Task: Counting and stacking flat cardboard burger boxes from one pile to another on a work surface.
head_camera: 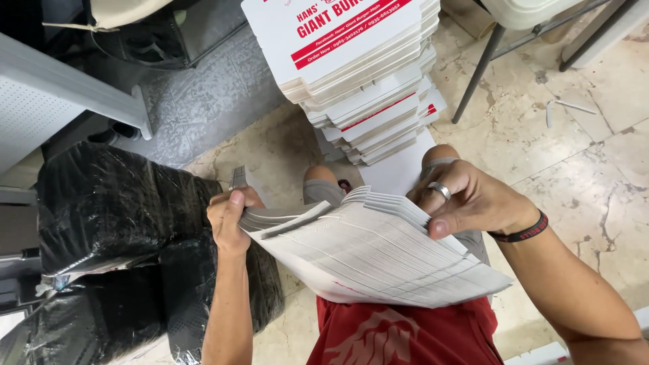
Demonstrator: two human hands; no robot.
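I see my left hand (230, 220) pinching the stack of flat cardboard blanks (378, 253) at nine o'clock, my right hand (466, 199) gripping its two o'clock edge. The stack lies over my lap, long axis running nine to four, both hands touching it.

two hands (230, 220), two carton stacks (368, 67)

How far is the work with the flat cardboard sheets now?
Done: a tall stack of white boxes already stands on the floor. In hand: the left hand and right hand grip a thick bundle of flat sheets. Left: that whole bundle still lies flat and unfolded.
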